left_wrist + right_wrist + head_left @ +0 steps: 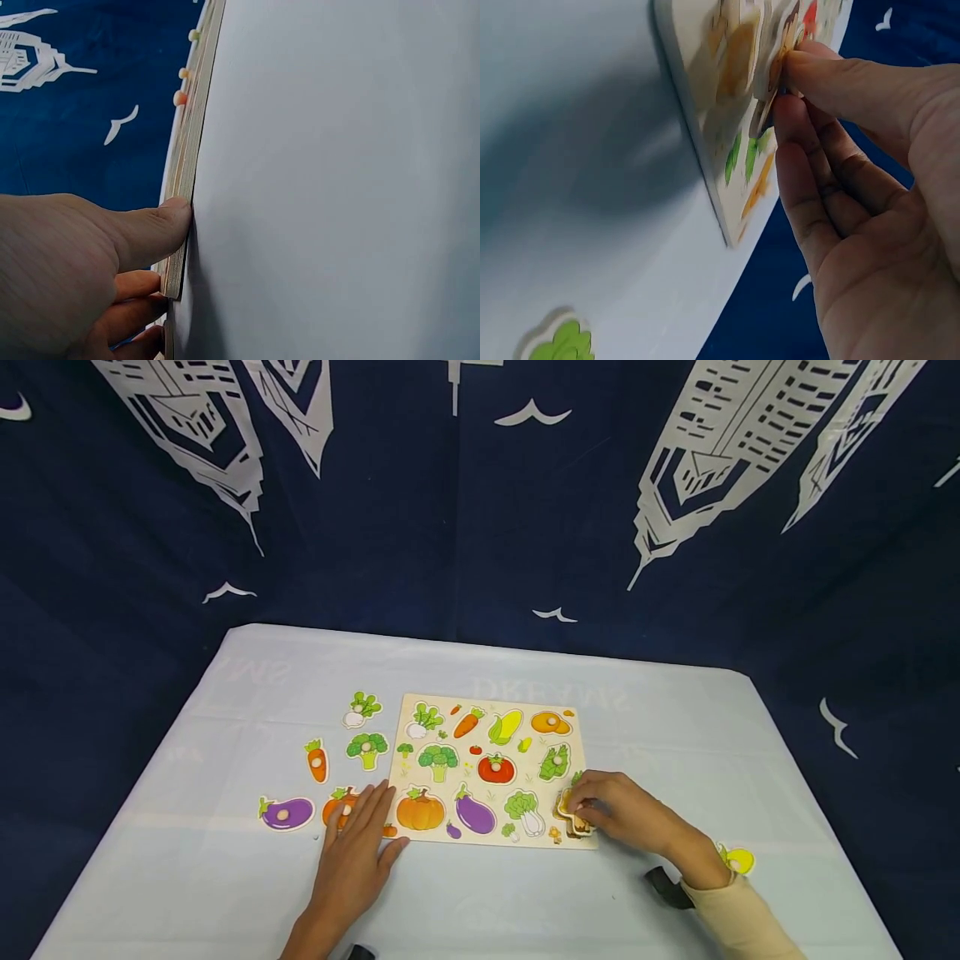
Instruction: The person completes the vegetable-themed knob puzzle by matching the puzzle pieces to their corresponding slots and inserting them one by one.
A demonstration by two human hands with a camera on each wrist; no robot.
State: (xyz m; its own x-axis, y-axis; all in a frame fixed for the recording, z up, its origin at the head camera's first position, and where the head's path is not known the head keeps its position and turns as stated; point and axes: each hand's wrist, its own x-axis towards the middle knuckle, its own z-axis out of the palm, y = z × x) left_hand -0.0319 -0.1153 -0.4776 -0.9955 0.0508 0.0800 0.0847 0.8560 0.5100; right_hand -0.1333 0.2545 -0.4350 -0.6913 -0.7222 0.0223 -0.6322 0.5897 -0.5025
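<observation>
A wooden vegetable puzzle board (487, 814) lies on the table. At its near right corner my right hand (618, 810) pinches a brown-and-yellow mushroom puzzle piece (777, 64) between thumb and fingertips. The piece is tilted close over the board and overlaps the printed picture there. My left hand (358, 852) rests at the board's near left corner, fingers stretched along the left side and thumb (169, 225) against the near edge. Under its fingers a pumpkin piece (333, 806) is partly covered. Tomato (506, 770) and green vegetable (550, 767) pieces with knobs sit in the board.
Left of the board lie loose eggplant (300, 814), carrot (317, 764), broccoli (372, 752) and radish (360, 706) pieces. A yellow piece with green leaves (742, 862) lies beside my right wrist. A black object (666, 887) shows below that wrist. Dark blue printed cloth (420, 527) hangs behind the table.
</observation>
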